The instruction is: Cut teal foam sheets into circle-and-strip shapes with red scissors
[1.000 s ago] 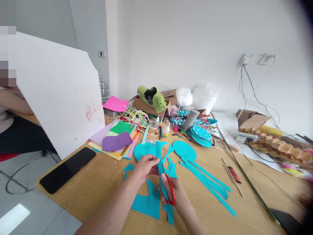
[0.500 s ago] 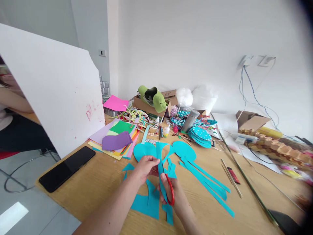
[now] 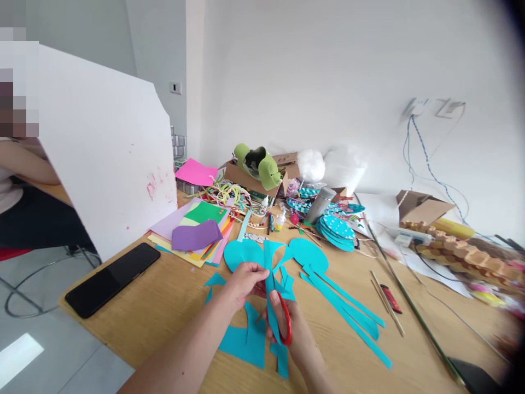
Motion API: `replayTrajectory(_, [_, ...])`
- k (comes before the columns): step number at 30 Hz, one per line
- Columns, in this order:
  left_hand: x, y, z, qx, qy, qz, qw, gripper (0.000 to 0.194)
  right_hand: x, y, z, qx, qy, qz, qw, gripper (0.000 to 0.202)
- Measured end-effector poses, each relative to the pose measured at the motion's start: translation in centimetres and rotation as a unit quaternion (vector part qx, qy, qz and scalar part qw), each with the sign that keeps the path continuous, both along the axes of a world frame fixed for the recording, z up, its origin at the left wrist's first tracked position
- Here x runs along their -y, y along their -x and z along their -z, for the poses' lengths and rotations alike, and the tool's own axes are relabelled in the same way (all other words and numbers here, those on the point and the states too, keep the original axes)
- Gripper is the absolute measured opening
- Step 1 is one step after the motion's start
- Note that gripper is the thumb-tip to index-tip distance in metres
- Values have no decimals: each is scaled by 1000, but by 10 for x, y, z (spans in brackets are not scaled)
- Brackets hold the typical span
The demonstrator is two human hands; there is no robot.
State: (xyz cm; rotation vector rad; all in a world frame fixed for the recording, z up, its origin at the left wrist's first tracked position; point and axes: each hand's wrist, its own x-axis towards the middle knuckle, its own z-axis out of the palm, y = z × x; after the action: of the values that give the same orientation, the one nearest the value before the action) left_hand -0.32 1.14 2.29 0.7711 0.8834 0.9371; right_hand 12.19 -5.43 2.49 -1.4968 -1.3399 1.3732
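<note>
A narrow blue strip (image 3: 269,273) runs upright between my two hands at the middle of the table. My left hand (image 3: 250,282) pinches it from the left, near its middle. In my right hand (image 3: 283,323) are red-handled scissors (image 3: 287,320); their blades are mostly hidden behind the strip and fingers. The strip's lower end passes by my right thumb. Around them lie a rounded blue piece (image 3: 244,254), another rounded piece (image 3: 307,254), long blue strips (image 3: 348,309) to the right and a cut-out blue sheet (image 3: 246,347) below.
A black phone (image 3: 112,279) rests at the table's left edge. Coloured sheets (image 3: 197,235) are stacked behind it. At the back stand a box (image 3: 244,178) and a metal bottle (image 3: 320,205). Sticks (image 3: 388,303) and a red item (image 3: 391,298) lie right. A person sits beyond a white board (image 3: 110,142).
The view has shifted slightly. Both hands have stayed nearly in place on the strip and scissors, with only a tiny movement.
</note>
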Motion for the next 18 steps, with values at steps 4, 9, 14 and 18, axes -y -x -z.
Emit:
replayTrajectory(4, [1,0,-1,-2,3,0,1000,50,-1,-1,4,-5,-2,-1,1000,62])
replayTrajectory(9, [1,-1,0,-3,-2,12,1000,53,-2,-1,2,15,-11,4,1000,64])
replayTrajectory(14, [1,-2,1,-7,0,11,1000,55,0,-1,0,-3,-22,0,1000,61])
replayTrajectory(18, [1,-2,0,-11,0,13,1000,55,-1,-2,4,10,-23,-2,1000,61])
